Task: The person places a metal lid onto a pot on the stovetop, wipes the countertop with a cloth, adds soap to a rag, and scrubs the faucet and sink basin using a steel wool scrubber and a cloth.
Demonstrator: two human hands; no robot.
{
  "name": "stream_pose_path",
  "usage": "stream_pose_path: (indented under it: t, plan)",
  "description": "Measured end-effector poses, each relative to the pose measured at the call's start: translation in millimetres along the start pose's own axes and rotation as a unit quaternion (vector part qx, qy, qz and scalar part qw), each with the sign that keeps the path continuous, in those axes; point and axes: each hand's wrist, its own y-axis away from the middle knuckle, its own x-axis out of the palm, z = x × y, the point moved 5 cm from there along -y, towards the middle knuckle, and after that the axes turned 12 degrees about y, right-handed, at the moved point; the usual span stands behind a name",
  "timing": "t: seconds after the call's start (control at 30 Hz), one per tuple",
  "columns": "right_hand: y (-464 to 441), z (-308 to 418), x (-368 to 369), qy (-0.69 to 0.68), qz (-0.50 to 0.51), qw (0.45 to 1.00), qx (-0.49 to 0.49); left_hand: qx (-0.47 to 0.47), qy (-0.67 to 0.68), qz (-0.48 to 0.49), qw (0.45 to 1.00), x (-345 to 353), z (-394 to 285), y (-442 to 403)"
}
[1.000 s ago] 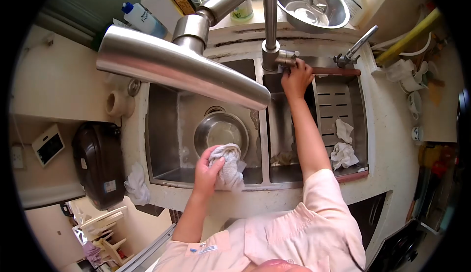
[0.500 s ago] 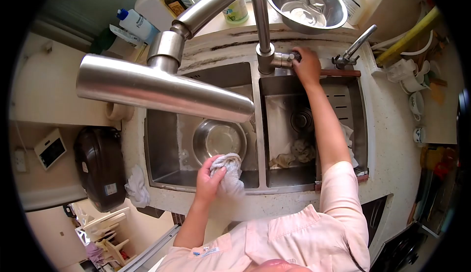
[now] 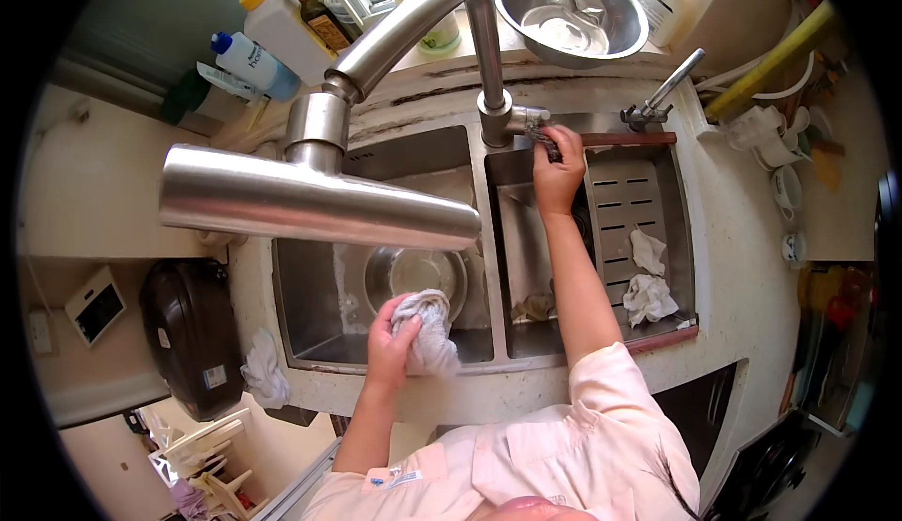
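In my left hand (image 3: 386,349) is a crumpled greyish-white cloth (image 3: 427,331), gripped over the front of the left sink basin (image 3: 310,310). Just beyond it, a round metal bowl (image 3: 381,277) sits in that basin. My right hand (image 3: 558,171) reaches across the right basin (image 3: 526,216) to the side of the tap. Its fingers are closed around the dark tap handle (image 3: 544,141), whose details are partly hidden. The steel tap (image 3: 319,197) has a thick spout that hangs over the left basin.
A slotted draining tray (image 3: 622,230) bears crumpled white cloths (image 3: 650,299). Behind the sink stand a large steel bowl (image 3: 573,14) and several bottles (image 3: 256,62). A smaller tap (image 3: 658,103) rises at the back right. Another white cloth (image 3: 266,371) hangs at the left counter edge.
My right hand has moved left and toward me at the tap's side, and the arm no longer covers the draining tray. My left hand keeps the cloth, with little movement. The view has shifted slightly.
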Motion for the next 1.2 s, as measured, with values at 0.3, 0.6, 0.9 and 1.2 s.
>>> stream_pose_path:
  t: [0.3,0.6,0.9,1.2]
  plan:
    - [0.7,9.7,2.3,0.019,-0.017,0.998,0.056,0.008,0.001,0.007,1.0,-6.6,-3.8,3.2]
    - [4.7,7.4,11.5,0.041,0.009,0.987,0.156,0.011,0.036,0.003,0.999,-21.4,-6.6,14.9]
    - [12.2,-17.2,4.8,-0.016,0.008,0.982,0.19,0.021,0.043,-0.015,0.999,-43.6,-10.7,27.2]
    - [20.1,-37.1,23.3,-0.315,-0.025,0.808,0.497,0.039,0.049,-0.005,0.998,-37.5,-21.9,34.3]
